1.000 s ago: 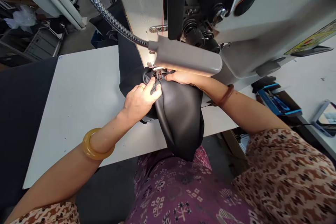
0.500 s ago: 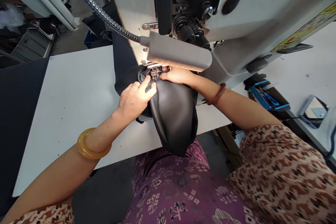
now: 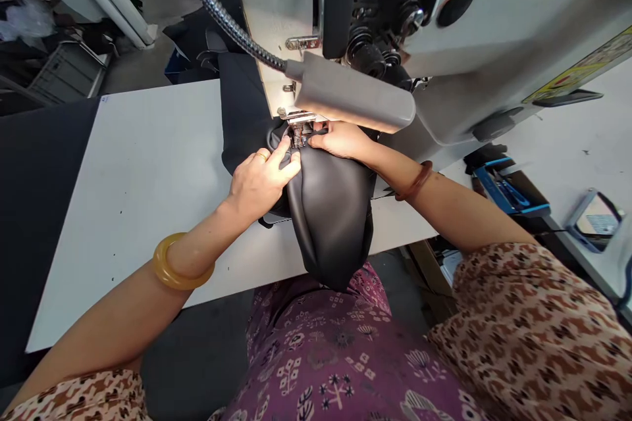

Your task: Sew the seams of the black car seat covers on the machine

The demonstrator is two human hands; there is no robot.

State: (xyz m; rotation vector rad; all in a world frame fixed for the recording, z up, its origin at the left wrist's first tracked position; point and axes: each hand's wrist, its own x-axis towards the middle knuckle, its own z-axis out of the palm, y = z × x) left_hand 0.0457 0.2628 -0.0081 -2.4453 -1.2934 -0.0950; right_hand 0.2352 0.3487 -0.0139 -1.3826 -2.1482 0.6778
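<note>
A piece of smooth black leather-like material [image 3: 336, 210] lies under the presser foot [image 3: 298, 134] of a sewing machine [image 3: 266, 20] and hangs over the table's front edge. Just left of the foot, my left hand [image 3: 261, 181] pinches a fold of it between thumb and forefinger. On the other side, my right hand [image 3: 343, 140] grips the material close to the foot, its fingertips partly hidden behind it. A lit grey lamp [image 3: 355, 92] on a flexible metal neck shines over the stitching spot. The needle itself is hard to make out.
The white table [image 3: 148, 164] extends to the left, with dark material [image 3: 44, 210] along its far left. To the right sit a blue-edged box [image 3: 513, 191] with small tools and a pale device [image 3: 595, 220]. A grey crate [image 3: 69, 72] stands on the floor at the back left.
The whole view has shifted slightly, so the machine appears a little further right. Both hands keep their hold beside the presser foot, and the black material lies almost the same.
</note>
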